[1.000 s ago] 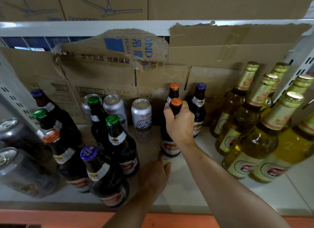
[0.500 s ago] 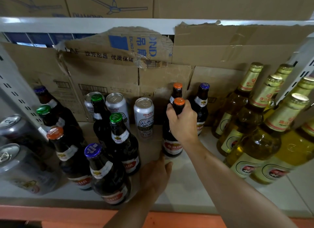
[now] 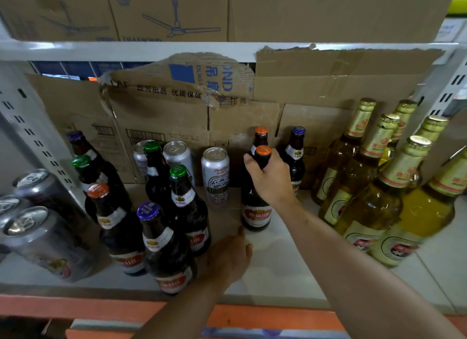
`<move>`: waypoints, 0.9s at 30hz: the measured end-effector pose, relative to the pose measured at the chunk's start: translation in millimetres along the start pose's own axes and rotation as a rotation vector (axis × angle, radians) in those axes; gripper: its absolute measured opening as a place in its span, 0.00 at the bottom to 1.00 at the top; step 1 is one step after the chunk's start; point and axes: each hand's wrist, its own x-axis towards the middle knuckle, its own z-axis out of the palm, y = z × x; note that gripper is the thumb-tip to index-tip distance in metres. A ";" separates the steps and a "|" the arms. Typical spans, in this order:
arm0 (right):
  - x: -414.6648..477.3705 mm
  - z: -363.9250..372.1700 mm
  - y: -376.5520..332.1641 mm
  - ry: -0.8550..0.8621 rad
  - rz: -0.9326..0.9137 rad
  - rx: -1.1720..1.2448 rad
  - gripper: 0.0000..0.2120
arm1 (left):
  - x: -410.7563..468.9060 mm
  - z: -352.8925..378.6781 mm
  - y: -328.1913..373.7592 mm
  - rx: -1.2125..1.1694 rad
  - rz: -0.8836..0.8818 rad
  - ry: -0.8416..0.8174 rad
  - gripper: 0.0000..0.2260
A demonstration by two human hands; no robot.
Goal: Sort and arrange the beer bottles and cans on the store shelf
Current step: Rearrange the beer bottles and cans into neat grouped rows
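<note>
Both arms come in from the bottom edge, so the elbows are cut off. In the lower middle, the left hand (image 3: 228, 257) lies flat on the white shelf (image 3: 290, 275). Its fingers are straight and hold nothing, and some are hard to see next to the dark bottles (image 3: 164, 245).

At the lower left, the gray cans (image 3: 43, 240) are blurry and one is cut by the frame edge.

In the middle, the right hand (image 3: 270, 177) reaches forward. Its fingers curl round the neck of the orange-cap bottle (image 3: 255, 212), which stands upright on the shelf. The hand hides most of the neck.

At the right, the yellow bottles (image 3: 374, 202) have blurry labels.

Farther back, a white can (image 3: 215, 177) stands just left of the held bottle. Another orange cap (image 3: 261, 130) peeks out right behind it, in front of torn cardboard (image 3: 164, 116).
</note>
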 end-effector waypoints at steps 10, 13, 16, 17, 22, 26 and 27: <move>-37.8 -27.8 33.8 0.193 0.084 0.038 0.16 | -44.9 -22.6 -4.9 -0.042 0.146 -0.043 0.12; -57.7 -24.1 57.4 0.235 0.142 0.031 0.08 | -68.8 -32.9 -7.5 -0.071 0.178 -0.102 0.12; -70.3 -11.7 69.6 0.224 0.152 0.058 0.11 | -91.7 -39.2 -15.9 -0.012 0.208 -0.155 0.09; -74.0 -7.2 69.8 0.208 0.146 0.060 0.12 | -97.2 -40.0 -19.0 -0.011 0.209 -0.184 0.09; -83.7 11.3 58.3 0.132 0.067 0.088 0.14 | -118.9 -42.9 -35.2 -0.044 0.206 -0.210 0.16; -87.9 23.9 47.9 0.077 0.078 0.164 0.11 | -133.0 -42.2 -60.6 -0.011 0.144 -0.208 0.17; -88.8 27.0 44.3 0.061 0.082 0.201 0.11 | -135.7 -41.1 -67.6 -0.017 0.109 -0.212 0.15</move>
